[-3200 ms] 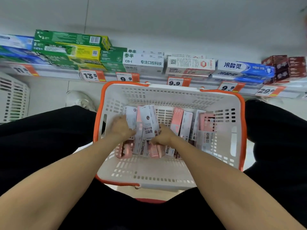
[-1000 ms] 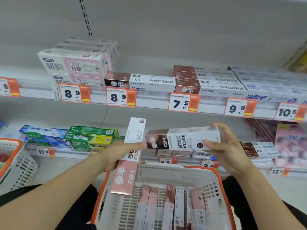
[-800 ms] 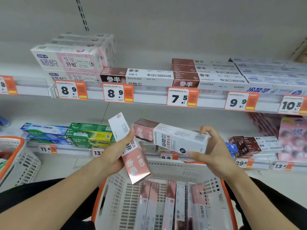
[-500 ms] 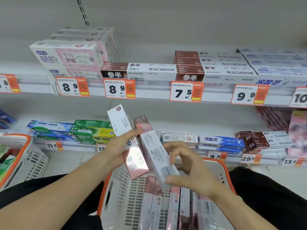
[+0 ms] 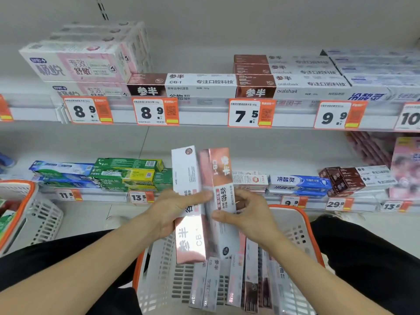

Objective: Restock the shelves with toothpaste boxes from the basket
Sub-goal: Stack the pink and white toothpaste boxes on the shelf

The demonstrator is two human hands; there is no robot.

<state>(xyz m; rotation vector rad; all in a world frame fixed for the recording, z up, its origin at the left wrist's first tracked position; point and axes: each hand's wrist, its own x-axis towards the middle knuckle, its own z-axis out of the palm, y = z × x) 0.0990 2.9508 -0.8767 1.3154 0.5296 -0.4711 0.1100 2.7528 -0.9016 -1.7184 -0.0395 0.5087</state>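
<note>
Presently the left hand [image 5: 172, 214] grips a pink-and-white toothpaste box [image 5: 189, 201], fingers curled round its middle. The right hand [image 5: 247, 214] pinches a second box [image 5: 219, 194], held upright and touching the first. Both boxes sit above the white basket [image 5: 295, 228], which holds more boxes [image 5: 227, 285] lying flat. Beyond the basket, stocked shelves [image 5: 204, 114] carry orange price tags [image 5: 251, 113].

Two toothpaste boxes [image 5: 202, 201] in two hands, left [image 5: 168, 212] and right [image 5: 247, 214]; two baskets [image 5: 302, 226] (one mostly out of frame); five full price tags [image 5: 251, 113] on the upper shelf [image 5: 204, 117].
</note>
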